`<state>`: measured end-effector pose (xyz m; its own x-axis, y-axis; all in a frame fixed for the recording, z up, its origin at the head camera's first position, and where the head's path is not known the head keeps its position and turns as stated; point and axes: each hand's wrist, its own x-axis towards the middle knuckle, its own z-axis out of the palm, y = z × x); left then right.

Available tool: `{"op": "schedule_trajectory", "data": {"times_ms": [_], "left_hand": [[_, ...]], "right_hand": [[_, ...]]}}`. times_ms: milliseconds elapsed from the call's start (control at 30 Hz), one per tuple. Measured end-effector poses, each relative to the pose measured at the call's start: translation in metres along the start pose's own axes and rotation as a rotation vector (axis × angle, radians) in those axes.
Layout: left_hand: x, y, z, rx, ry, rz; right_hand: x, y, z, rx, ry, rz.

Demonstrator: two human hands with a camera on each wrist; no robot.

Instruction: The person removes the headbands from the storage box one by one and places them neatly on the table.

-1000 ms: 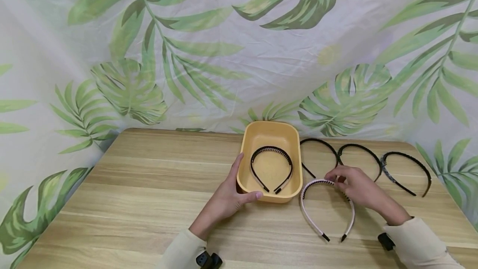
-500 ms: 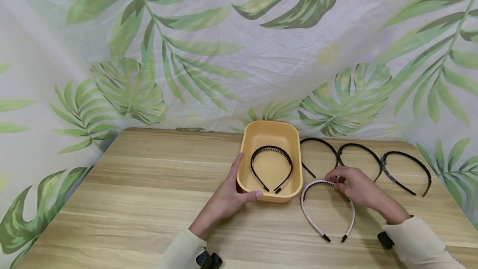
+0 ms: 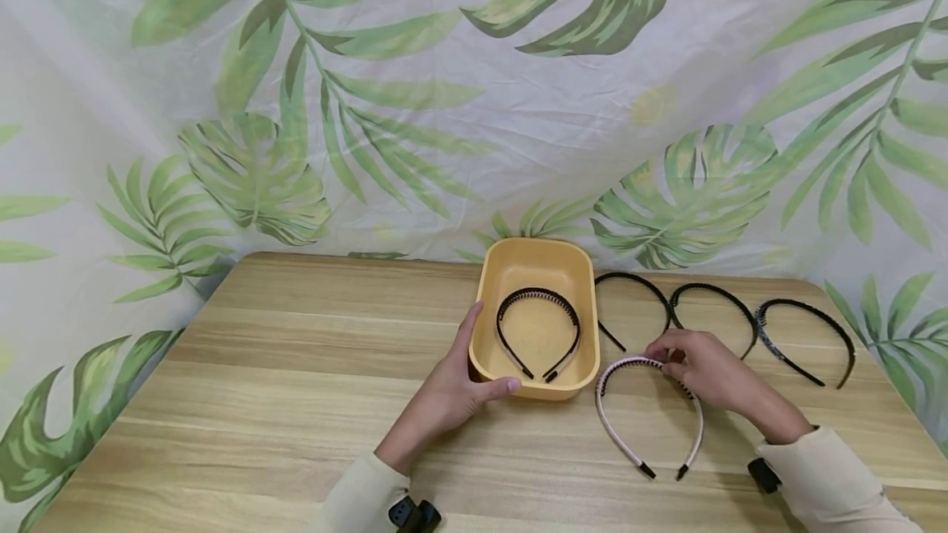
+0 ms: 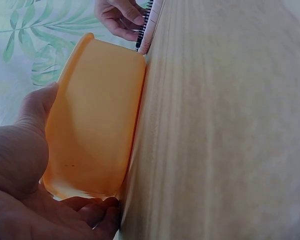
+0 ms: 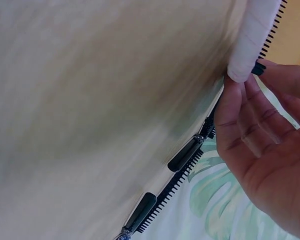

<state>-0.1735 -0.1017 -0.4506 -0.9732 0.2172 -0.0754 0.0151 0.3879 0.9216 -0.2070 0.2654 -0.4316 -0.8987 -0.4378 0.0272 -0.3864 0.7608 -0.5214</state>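
A yellow-orange plastic bin (image 3: 533, 391) stands near the table's back edge, and a black toothed headband (image 3: 538, 294) lies inside it. My left hand (image 3: 448, 393) grips the bin's near left corner, thumb along the front rim and fingers down the left side. In the left wrist view the same hand (image 4: 20, 160) wraps the bin's wall (image 4: 97, 110). Just right of the bin, my right hand (image 3: 699, 368) pinches the top of a pale pink headband (image 3: 609, 426) with black comb teeth; its black-tipped ends point toward me. The right wrist view shows the pink band (image 5: 252, 40) between thumb and fingers.
Behind my right hand, a row of dark headbands lies along the back of the table: a black one (image 3: 633, 278), another black one (image 3: 714, 290), and one with a patterned side (image 3: 807, 308). A leaf-print cloth (image 3: 415, 146) hangs behind the wooden table (image 3: 296, 401).
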Motion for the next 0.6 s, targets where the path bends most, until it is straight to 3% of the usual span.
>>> {"op": "schedule_trajectory", "data": {"times_ms": [467, 600], "left_hand": [[-0.0005, 0.0002, 0.0010, 0.010, 0.009, -0.006], [-0.0011, 0.0003, 0.0010, 0.009, 0.008, -0.009]], "right_hand": [[0.0014, -0.0007, -0.0011, -0.036, 0.052, -0.014], [0.0017, -0.0035, -0.0031, -0.034, 0.066, 0.015]]}}
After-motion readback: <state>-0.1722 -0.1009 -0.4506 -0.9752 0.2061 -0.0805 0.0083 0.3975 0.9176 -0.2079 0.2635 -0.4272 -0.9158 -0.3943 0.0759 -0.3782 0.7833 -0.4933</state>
